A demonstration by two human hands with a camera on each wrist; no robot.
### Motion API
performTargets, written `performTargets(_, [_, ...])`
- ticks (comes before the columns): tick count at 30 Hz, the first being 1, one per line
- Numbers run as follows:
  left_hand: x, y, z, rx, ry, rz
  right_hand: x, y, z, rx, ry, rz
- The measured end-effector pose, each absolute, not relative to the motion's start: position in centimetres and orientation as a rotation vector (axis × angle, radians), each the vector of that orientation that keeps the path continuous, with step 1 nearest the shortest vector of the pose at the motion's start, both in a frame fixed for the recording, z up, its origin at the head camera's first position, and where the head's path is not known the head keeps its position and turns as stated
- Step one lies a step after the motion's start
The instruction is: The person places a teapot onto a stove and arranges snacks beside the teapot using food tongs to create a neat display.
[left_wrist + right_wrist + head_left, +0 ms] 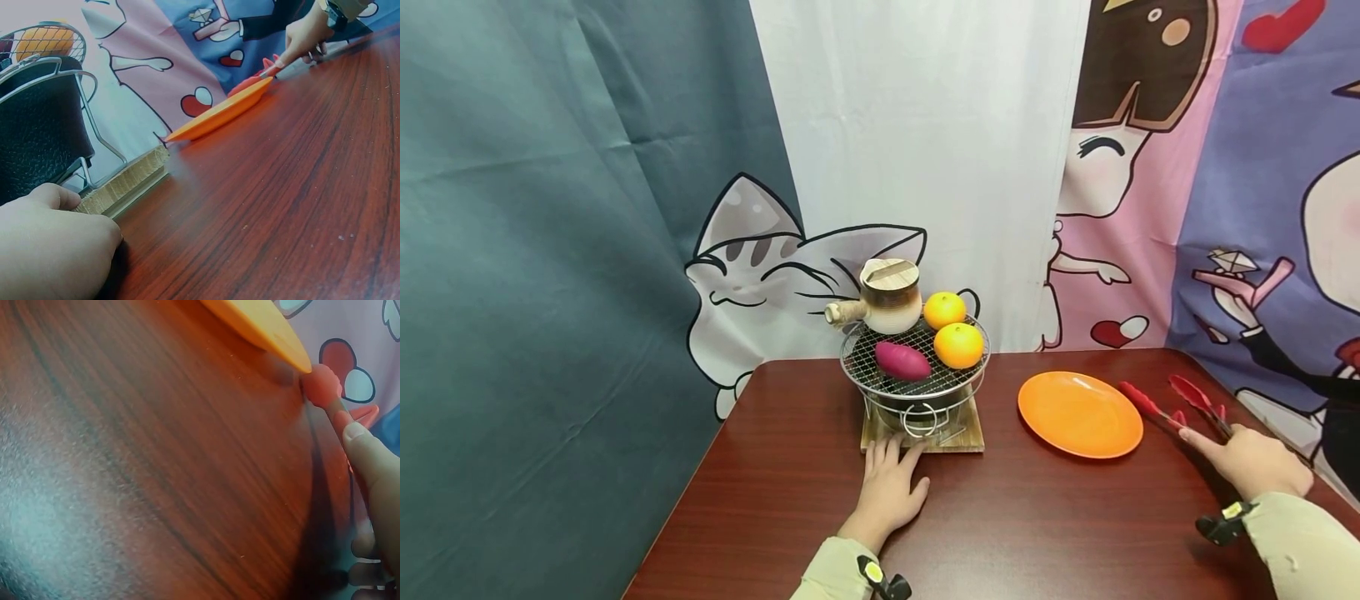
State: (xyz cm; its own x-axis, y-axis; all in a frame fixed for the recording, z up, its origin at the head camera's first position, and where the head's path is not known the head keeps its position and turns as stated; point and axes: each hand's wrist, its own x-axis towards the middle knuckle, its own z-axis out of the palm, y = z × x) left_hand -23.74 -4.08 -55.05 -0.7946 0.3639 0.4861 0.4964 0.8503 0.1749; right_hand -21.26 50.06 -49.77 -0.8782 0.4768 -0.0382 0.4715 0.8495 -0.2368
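My left hand (886, 493) lies with its fingers spread at the front edge of a wooden board (973, 432), fingertips right at the board. On that board stands a small black tabletop stove with a round wire grill rack (867, 367). The rack carries a purple sweet potato (902, 361), two oranges (958, 346) and a small clay teapot (891, 307) with a wooden lid. At the right, my right hand (1262, 467) grips a pair of tongs (1142, 398) with red tips. The tongs' arms are spread apart, with nothing between the tips; one tip (323, 385) is close beside the orange plate (1078, 415).
The reddish-brown wooden table (760, 500) has rounded far corners. Right behind it hangs a cloth curtain (925, 125) with cartoon figures. The orange plate lies between the stove and the tongs, with bare tabletop in front of it.
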Motion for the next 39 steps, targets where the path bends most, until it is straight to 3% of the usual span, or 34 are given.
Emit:
performTargets(29, [-24.0,-4.3,-55.2,-0.673,-2.518,-0.391,-20.3,49.4,-54.2,-0.788,-2.787,0.332])
performTargets(39, [-25.4,-7.4,-54.4,-0.615,-2.479,-0.456,-21.9,46.4,-52.7,-0.501,-2.503,0.465])
